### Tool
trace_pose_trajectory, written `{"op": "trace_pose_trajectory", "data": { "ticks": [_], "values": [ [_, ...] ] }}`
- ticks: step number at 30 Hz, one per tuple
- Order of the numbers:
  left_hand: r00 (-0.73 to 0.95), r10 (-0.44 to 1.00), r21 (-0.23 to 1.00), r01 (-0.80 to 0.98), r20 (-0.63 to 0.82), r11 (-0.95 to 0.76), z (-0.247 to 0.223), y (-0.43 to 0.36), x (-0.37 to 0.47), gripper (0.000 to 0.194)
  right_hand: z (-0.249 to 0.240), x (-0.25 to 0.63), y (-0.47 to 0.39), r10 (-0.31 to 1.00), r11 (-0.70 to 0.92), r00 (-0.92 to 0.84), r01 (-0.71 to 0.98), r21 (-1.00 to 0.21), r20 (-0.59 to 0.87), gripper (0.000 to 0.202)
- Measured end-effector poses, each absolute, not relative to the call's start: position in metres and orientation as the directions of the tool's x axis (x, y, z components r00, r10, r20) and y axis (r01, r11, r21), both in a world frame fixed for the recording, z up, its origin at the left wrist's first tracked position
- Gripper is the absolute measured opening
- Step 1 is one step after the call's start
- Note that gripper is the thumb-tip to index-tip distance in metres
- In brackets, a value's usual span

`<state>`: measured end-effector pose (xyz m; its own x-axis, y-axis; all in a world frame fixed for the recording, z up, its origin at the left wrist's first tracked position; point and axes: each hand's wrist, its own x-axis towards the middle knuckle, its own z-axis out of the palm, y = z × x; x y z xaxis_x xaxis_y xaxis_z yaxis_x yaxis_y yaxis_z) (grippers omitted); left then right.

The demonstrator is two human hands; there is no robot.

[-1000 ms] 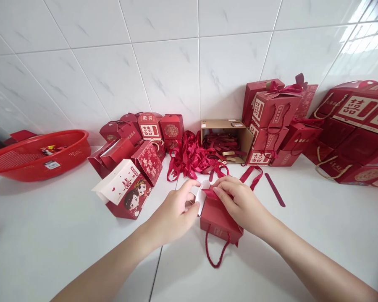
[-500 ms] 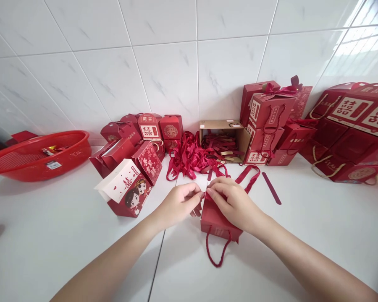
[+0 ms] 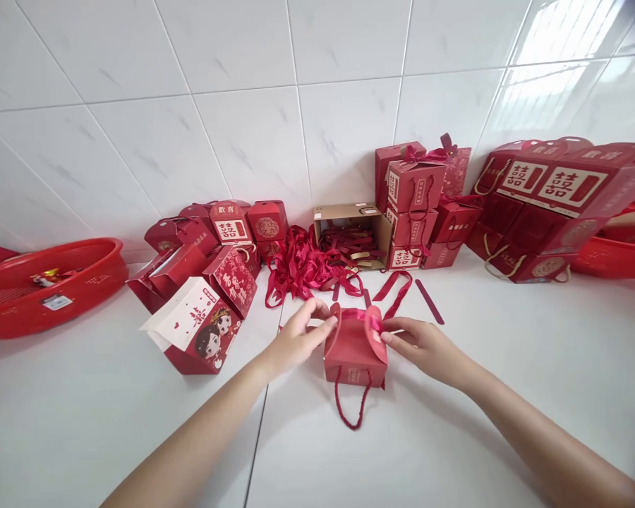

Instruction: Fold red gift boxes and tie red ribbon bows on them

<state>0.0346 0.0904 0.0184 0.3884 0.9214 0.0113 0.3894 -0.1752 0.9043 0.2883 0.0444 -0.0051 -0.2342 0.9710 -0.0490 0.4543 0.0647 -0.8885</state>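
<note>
A small red gift box (image 3: 352, 370) stands on the white tiled surface, its two curved top flaps raised and apart. A red cord handle (image 3: 353, 425) hangs from its near side. My left hand (image 3: 299, 339) pinches the left flap between thumb and fingers. On the other side, my right hand (image 3: 420, 347) has thumb and fingertips on the right flap. A strip of red ribbon (image 3: 355, 313) crosses behind and between the flaps. Beyond the box lie a loose ribbon (image 3: 399, 289) and a flat dark red strip (image 3: 430, 302).
Red ribbons (image 3: 307, 264) are heaped beside an open cardboard box (image 3: 349, 212) of strips. Stacked red gift boxes (image 3: 415, 187) stand right, more (image 3: 550, 183) farther right. At left are an open-topped printed box (image 3: 201, 331) and a red plastic basket (image 3: 95, 282). Another person's arm (image 3: 632, 224) shows far right.
The box's top flaps have come up and spread apart. My right hand has moved off the box's top to its right flap, and my left hand now grips the left one.
</note>
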Motion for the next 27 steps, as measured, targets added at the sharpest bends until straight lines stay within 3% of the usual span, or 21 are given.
{"op": "trace_pose_trajectory", "data": {
  "ticks": [4,9,13,17,19,21,23,25,27],
  "values": [
    [0.384,0.918,0.949,0.316,-0.102,-0.027,0.003,0.077,0.045,0.032,-0.016,0.282,0.051,0.970,-0.032,-0.216,0.341,-0.940,-0.112,0.044],
    [0.403,0.870,0.941,0.294,-0.282,0.169,0.003,0.075,0.026,0.045,-0.013,0.296,0.056,0.916,-0.025,-0.373,0.317,-0.948,-0.149,0.048],
    [0.365,0.870,0.925,0.310,-0.330,0.220,0.004,0.070,0.010,0.048,-0.010,0.307,0.054,0.952,-0.081,-0.255,0.328,-0.941,-0.171,0.055],
    [0.306,0.902,0.904,0.390,-0.304,0.172,-0.001,0.061,0.005,0.044,-0.013,0.307,0.050,0.963,0.018,-0.245,0.484,-0.875,-0.116,0.053],
    [0.213,0.960,0.903,0.423,-0.182,0.078,-0.003,0.056,0.004,0.039,-0.015,0.306,0.047,0.971,0.071,-0.228,0.545,-0.835,-0.066,0.046],
    [0.093,0.995,0.890,0.455,-0.024,-0.021,-0.004,0.050,0.002,0.033,-0.015,0.307,0.041,0.988,0.136,-0.140,0.600,-0.789,0.064,0.034],
    [0.055,0.995,0.858,0.505,0.079,-0.096,-0.004,0.040,-0.001,0.026,-0.010,0.308,0.030,0.977,0.192,-0.052,0.628,-0.754,0.205,0.035],
    [0.160,0.987,0.830,0.547,0.021,-0.106,-0.004,0.029,-0.004,0.026,-0.003,0.309,0.017,0.975,0.217,-0.099,0.601,-0.769,0.198,0.032],
    [0.294,0.944,0.845,0.534,-0.150,-0.032,-0.007,0.021,-0.004,0.028,0.000,0.308,0.007,0.955,0.165,-0.296,0.515,-0.841,0.006,0.041]
  ]
}}
